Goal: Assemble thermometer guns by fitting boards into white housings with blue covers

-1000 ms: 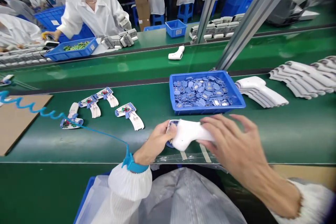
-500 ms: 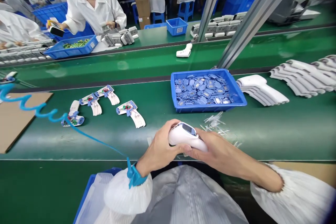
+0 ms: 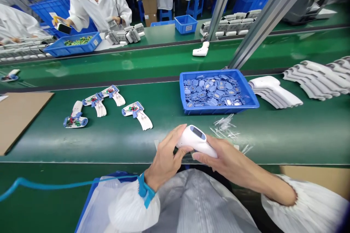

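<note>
A white handheld infrared thermometer with a blue-rimmed display lies between my two hands, above the front edge of the green bench. My left hand grips its head end, thumb below and fingers over the far side. Around its handle my right hand is closed, with the thumb along the near side. Nearest to my left hand on the bench is an opened thermometer half with wires and a circuit board inside. Beyond my hands stands a blue tray full of small blue oval parts.
Several opened thermometer halves lie at left, near a cardboard sheet. Clear plastic slivers lie before the tray. White shells are stacked at right. A metal post rises behind the tray. A co-worker sits across the conveyor.
The thermometer's halves look closer together at the display, and my left thumb has shifted back. The blue wrist cord has dropped below the bench edge. On the conveyor, a white piece moved right.
</note>
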`<state>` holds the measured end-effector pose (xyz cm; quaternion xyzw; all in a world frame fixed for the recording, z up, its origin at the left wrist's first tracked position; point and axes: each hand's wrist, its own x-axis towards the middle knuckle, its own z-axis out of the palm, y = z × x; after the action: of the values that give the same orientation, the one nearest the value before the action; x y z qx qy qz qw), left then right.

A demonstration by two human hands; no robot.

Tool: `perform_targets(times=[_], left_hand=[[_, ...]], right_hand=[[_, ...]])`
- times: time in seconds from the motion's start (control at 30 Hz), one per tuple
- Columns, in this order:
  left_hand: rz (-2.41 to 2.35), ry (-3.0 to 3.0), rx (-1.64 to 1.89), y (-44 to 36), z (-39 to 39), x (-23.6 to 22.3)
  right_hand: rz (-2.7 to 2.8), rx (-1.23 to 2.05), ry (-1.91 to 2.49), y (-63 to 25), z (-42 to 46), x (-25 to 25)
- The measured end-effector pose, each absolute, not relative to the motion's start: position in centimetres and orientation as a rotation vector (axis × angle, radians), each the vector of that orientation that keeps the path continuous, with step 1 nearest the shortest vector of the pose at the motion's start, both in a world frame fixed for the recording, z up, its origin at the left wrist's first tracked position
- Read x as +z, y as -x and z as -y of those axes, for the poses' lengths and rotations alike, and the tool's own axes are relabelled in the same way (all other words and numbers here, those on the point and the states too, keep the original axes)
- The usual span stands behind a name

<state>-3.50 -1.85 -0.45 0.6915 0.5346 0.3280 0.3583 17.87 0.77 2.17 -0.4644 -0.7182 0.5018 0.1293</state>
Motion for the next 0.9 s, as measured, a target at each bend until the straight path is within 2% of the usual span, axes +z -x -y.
perform_targets(times=[0.1, 0.2, 0.33, 0.47, 0.57, 0.73, 0.9], left_hand=[[-1.399, -1.672, 0.718, 4.0, 1.4, 0.5], [-1.520, -1.564, 0.566, 4.1, 1.0, 1.7], [-1.466, -1.534, 0.597, 3.7, 0.5, 2.5], [-1.389, -1.729, 0.467, 3.7, 0.5, 2.3], [-1.532, -1.903, 0.395, 4.1, 0.7, 2.1], [-1.407, -1.955, 0.347, 4.7, 1.0, 2.3], [-1.569, -1.997, 0.362, 4.6, 0.4, 2.2]], right_hand=[[2.128, 1.416, 1.242, -18.3, -0.9, 2.3], [2.025, 1.214, 1.191, -17.1, -1.6, 2.4], [1.827, 0.812, 1.330, -12.2, -2.7, 2.3], [1.876, 0.398, 1.320, -8.5, -3.0, 1.7], [1.873, 0.327, 1.253, -8.1, -2.8, 1.6], [1.927, 0.289, 1.274, -8.1, -2.4, 2.2], [1.800, 0.292, 1.159, -7.7, -3.2, 2.3]])
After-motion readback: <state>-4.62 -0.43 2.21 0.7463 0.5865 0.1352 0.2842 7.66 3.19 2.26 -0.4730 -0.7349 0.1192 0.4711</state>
